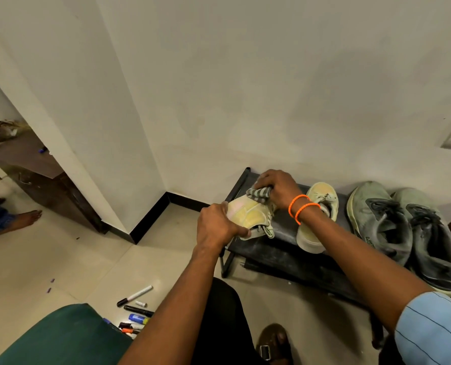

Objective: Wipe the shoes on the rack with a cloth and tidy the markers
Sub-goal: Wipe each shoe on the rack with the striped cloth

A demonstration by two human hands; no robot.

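From the head camera, the left hand is curling its fingers round the yellow shoe, holding it steady at the left end of the rack. The right hand is gripping the striped cloth, pressing it onto the upper (probably mid-wipe). The markers are lying scattered on the floor, untouched.

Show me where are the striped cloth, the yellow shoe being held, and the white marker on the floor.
striped cloth (259, 195): head view, on the bunched fabric under the right hand.
yellow shoe (248, 214): head view, on its side panel.
white marker (137, 295): head view, on the middle of its barrel.
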